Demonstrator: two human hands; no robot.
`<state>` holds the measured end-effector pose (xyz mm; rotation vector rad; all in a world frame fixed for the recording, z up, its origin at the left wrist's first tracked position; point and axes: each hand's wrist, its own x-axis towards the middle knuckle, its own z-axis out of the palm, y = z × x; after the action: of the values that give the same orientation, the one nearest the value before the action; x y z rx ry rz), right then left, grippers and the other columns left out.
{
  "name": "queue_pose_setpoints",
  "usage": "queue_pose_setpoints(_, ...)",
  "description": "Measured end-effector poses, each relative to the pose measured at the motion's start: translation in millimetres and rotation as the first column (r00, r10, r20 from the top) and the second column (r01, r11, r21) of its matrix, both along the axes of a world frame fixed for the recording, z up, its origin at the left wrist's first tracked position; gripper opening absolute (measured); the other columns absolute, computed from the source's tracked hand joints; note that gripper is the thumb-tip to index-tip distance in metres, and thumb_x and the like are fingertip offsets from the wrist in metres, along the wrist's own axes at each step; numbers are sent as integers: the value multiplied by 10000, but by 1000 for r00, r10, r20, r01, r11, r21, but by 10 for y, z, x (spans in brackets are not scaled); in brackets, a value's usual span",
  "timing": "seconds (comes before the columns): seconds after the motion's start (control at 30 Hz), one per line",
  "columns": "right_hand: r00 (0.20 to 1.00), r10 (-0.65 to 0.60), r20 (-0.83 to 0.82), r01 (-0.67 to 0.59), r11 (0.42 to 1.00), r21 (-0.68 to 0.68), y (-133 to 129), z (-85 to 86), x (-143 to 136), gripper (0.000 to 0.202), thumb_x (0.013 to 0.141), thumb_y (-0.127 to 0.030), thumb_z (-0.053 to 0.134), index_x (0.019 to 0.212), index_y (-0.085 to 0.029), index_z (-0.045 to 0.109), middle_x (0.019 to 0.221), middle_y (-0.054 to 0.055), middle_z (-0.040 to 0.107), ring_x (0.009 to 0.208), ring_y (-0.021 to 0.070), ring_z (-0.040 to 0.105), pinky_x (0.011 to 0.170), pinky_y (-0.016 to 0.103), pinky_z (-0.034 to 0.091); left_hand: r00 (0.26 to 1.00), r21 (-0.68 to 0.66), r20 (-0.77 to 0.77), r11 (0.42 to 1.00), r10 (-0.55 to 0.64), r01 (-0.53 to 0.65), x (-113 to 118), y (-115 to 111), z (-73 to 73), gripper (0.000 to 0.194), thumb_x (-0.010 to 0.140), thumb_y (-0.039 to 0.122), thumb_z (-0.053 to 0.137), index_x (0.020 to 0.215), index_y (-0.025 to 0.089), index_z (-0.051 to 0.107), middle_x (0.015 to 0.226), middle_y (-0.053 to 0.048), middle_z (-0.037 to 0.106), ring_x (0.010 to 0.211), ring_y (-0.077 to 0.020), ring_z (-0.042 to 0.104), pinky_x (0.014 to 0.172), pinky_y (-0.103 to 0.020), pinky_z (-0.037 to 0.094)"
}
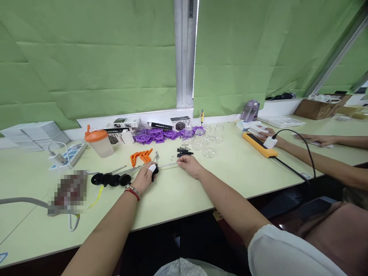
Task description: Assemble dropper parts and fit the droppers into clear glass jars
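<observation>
My left hand [145, 178] is closed around a small black plastic part [155, 171], its thumb on top. A thin metal rod [168, 165] runs out of that part to the right. With fingertips pressed together, my right hand [190, 166] pinches the rod's far end. Left of my left hand lie several black discs [114, 180] with metal rods attached. Orange angled pieces [140, 156] sit just behind my left hand. Black tubes and springs [184, 151] lie beyond my right hand, near some tiny loose bits [172, 157].
Purple plastic parts [155, 135] and clear glass cups [210, 142] stand at the back. An orange-lidded cup [99, 142] and a white power strip [69, 156] are left. At right, a co-worker's hand [267, 133] is beside a yellow power strip [258, 145] with a black cable.
</observation>
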<state>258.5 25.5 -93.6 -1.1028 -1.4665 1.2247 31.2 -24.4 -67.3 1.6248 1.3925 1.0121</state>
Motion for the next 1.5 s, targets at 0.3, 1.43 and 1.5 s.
queue_pose_setpoints(0.3,1000,-3,21,4,1000,-11,-18,14,-1,199,663,-316,644,756,-145,602,708,-14,556,652,106,463,665,252,385,999,6,-33,1000,-19,19,15,-19,25,358,857,399,386,1085,179,552,608,3,512,483,-130,429,417,-224,335)
queue_pose_setpoints(1.43,972,-2,236,-6,999,34,-1,-17,-13,273,755,-407,527,611,-176,499,567,-42,441,536,95,348,555,242,299,996,6,-84,1000,-23,24,20,-45,65,384,871,429,356,1095,179,543,614,6,504,529,-138,442,436,-219,360)
queue_pose_setpoints(1.5,965,2,262,-17,998,54,1,-18,-13,288,774,-411,509,606,-177,499,566,-36,455,542,99,363,566,243,306,995,15,-94,999,-28,29,19,-48,68,389,872,443,354,1089,183,546,618,5,512,536,-139,445,442,-219,361)
